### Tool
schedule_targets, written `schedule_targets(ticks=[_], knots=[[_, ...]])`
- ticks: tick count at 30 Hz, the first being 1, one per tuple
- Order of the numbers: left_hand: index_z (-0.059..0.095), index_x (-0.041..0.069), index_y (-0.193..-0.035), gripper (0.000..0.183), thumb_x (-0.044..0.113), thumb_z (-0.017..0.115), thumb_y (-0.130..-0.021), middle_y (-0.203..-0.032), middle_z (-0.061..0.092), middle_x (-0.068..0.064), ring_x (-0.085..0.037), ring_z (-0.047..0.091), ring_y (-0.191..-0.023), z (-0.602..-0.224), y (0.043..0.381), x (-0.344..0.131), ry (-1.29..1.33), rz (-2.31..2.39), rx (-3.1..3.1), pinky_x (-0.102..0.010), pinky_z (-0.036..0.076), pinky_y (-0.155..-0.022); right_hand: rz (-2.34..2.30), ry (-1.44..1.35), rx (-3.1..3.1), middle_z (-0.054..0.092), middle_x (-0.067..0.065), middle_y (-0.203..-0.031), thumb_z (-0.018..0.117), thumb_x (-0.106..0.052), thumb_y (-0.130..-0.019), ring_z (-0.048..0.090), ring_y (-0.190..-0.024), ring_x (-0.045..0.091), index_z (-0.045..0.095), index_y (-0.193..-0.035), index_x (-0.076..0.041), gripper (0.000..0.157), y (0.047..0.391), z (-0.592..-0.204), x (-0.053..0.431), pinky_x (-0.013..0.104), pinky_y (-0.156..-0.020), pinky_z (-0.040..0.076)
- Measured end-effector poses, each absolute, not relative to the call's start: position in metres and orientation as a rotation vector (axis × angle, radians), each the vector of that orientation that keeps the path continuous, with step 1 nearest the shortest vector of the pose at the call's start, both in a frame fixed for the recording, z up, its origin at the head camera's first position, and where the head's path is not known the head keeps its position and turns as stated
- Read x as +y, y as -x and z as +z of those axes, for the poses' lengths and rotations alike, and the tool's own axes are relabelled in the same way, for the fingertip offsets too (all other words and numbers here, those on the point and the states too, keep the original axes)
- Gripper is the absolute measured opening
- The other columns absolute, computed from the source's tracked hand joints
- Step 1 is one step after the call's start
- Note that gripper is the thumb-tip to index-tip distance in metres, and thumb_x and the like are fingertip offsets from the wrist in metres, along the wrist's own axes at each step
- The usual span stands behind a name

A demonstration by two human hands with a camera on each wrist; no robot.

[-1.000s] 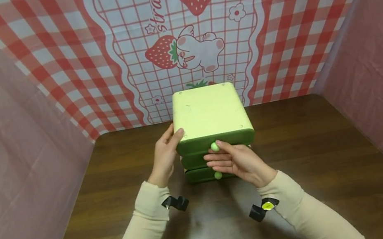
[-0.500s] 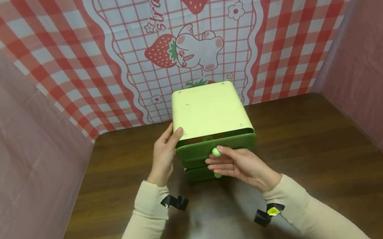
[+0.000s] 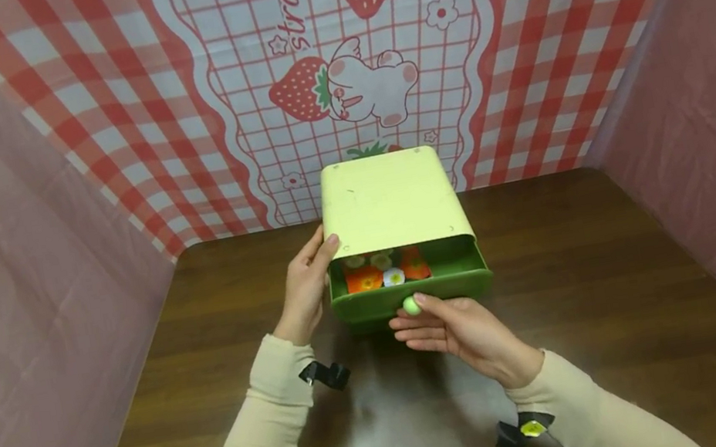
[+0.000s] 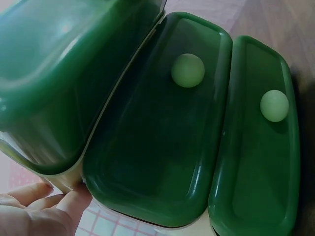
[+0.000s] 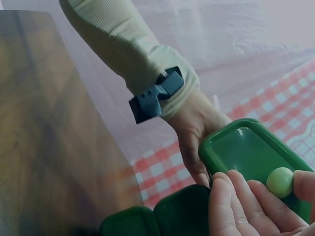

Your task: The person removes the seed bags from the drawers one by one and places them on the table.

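- Drawer unit point(image 3: 389, 199): one small cabinet with a pale yellow-green top is seen standing on the brown wooden table point(image 3: 622, 291), near the back edge, in front of the strawberry-print cloth point(image 3: 339, 62).
- Three dark green drawers are counted. The top drawer point(image 3: 457, 270) is seen pulled out toward the person; the middle drawer point(image 4: 162, 142) and the bottom drawer point(image 4: 256, 147) are shown pushed in by the left wrist view.
- Three pale green round knobs are counted, one per drawer: the top knob point(image 3: 411, 306), the middle knob point(image 4: 187, 70) and the bottom knob point(image 4: 274, 105).
- Two hands are seen. The top knob is pinched by the right hand point(image 3: 459, 328) between thumb and fingertips, with the other fingers stretched out below it.
- The left hand point(image 3: 305, 290) is laid against the unit's left side, thumb on the top's edge; the fingers lie fairly straight and nothing is gripped.
- Inside the open drawer, small colourful pieces point(image 3: 383, 270) are seen in its left half: orange, red, white and pale green. Their exact number and kind cannot be made out, and their rear part is hidden under the top.
- From the head view the two lower drawers are almost wholly hidden beneath the open one.
- In the left wrist view only the fingertips are shown, and the open drawer is cut off by the frame.
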State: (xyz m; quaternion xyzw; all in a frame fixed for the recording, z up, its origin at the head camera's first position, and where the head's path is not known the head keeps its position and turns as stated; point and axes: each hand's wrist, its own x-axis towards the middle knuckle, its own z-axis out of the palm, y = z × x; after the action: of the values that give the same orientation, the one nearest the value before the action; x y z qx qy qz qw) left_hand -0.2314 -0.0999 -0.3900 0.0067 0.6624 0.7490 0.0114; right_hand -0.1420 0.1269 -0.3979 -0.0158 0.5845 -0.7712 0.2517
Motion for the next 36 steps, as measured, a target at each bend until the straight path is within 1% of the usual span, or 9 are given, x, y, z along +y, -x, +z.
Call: schedule_targets(ticks=[3, 5, 9, 13, 15, 18, 27, 32, 36], knots=[[0.045, 0.02, -0.148, 0.058, 0.036, 0.063, -0.095, -0.102, 0.061, 0.005, -0.003, 0.02, -0.046, -0.39, 0.232, -0.099, -0.02, 2.329, 2.07, -0.018, 0.025, -0.049, -2.099, 0.043, 1.595, 0.07, 0.014, -0.119, 0.058, -0.042, -0.098, 0.068, -0.11, 0.023, 0.051, -0.133, 0.014, 0.066, 0.136, -0.398, 0.127, 0.037, -0.096, 0.055], [0.045, 0.02, -0.148, 0.059, 0.037, 0.063, -0.095, -0.127, 0.057, 0.001, -0.002, 0.021, -0.046, -0.389, 0.232, -0.099, -0.022, 2.324, 2.072, -0.018, 0.025, -0.049, -2.098, 0.041, 1.601, 0.07, 0.015, -0.119, 0.057, -0.042, -0.098, 0.068, -0.11, 0.023, 0.052, -0.132, 0.014, 0.065, 0.132, -0.398, 0.127, 0.037, -0.096, 0.055], [0.044, 0.019, -0.148, 0.059, 0.037, 0.062, -0.096, -0.145, 0.051, -0.004, -0.002, 0.027, -0.05, -0.39, 0.231, -0.099, -0.034, 2.299, 2.101, -0.016, 0.028, -0.05, -2.096, 0.044, 1.614, 0.07, 0.016, -0.119, 0.056, -0.04, -0.099, 0.067, -0.112, 0.025, 0.051, -0.132, 0.015, 0.065, 0.123, -0.399, 0.128, 0.037, -0.096, 0.055], [0.043, 0.02, -0.149, 0.059, 0.039, 0.061, -0.096, -0.152, 0.045, 0.0, -0.003, 0.056, -0.095, -0.391, 0.231, -0.097, -0.034, 2.269, 2.135, -0.02, 0.049, -0.083, -2.095, 0.044, 1.615, 0.07, 0.016, -0.119, 0.055, -0.039, -0.1, 0.068, -0.111, 0.024, 0.052, -0.131, 0.015, 0.062, 0.114, -0.4, 0.128, 0.036, -0.095, 0.056], [0.043, 0.019, -0.149, 0.06, 0.04, 0.061, -0.096, -0.155, 0.041, 0.0, -0.009, 0.047, -0.127, -0.392, 0.23, -0.097, -0.038, 2.259, 2.144, -0.03, 0.044, -0.105, -2.093, 0.048, 1.616, 0.07, 0.016, -0.119, 0.055, -0.038, -0.1, 0.069, -0.109, 0.022, 0.053, -0.13, 0.015, 0.061, 0.11, -0.4, 0.128, 0.036, -0.094, 0.056], [0.042, 0.018, -0.149, 0.061, 0.04, 0.061, -0.096, -0.155, 0.04, -0.001, -0.018, 0.04, -0.139, -0.393, 0.23, -0.097, -0.048, 2.263, 2.152, -0.039, 0.039, -0.114, -2.088, 0.068, 1.63, 0.069, 0.017, -0.12, 0.053, -0.038, -0.101, 0.069, -0.108, 0.019, 0.053, -0.13, 0.015, 0.06, 0.103, -0.401, 0.127, 0.036, -0.094, 0.057], [0.039, 0.017, -0.151, 0.062, 0.042, 0.059, -0.097, -0.157, 0.037, 0.0, -0.018, 0.035, -0.144, -0.393, 0.229, -0.099, -0.077, 2.24, 2.185, -0.038, 0.036, -0.117, -2.078, 0.08, 1.652, 0.068, 0.016, -0.123, 0.052, -0.038, -0.101, 0.069, -0.109, 0.021, 0.053, -0.132, 0.013, 0.06, 0.091, -0.403, 0.125, 0.035, -0.092, 0.057], [0.04, 0.02, -0.151, 0.06, 0.041, 0.058, -0.097, -0.154, 0.043, -0.003, -0.02, 0.058, -0.121, -0.391, 0.229, -0.099, -0.053, 2.251, 2.153, -0.032, 0.054, -0.097, -2.082, 0.081, 1.654, 0.066, 0.019, -0.125, 0.053, -0.037, -0.101, 0.069, -0.108, 0.022, 0.051, -0.132, 0.014, 0.06, 0.087, -0.405, 0.124, 0.035, -0.092, 0.057], [0.04, 0.021, -0.15, 0.06, 0.041, 0.058, -0.097, -0.151, 0.046, -0.004, -0.018, 0.063, -0.106, -0.391, 0.229, -0.099, -0.043, 2.255, 2.14, -0.027, 0.058, -0.085, -2.088, 0.085, 1.655, 0.065, 0.021, -0.126, 0.053, -0.035, -0.101, 0.07, -0.105, 0.02, 0.05, -0.132, 0.015, 0.059, 0.084, -0.408, 0.124, 0.034, -0.092, 0.057]])
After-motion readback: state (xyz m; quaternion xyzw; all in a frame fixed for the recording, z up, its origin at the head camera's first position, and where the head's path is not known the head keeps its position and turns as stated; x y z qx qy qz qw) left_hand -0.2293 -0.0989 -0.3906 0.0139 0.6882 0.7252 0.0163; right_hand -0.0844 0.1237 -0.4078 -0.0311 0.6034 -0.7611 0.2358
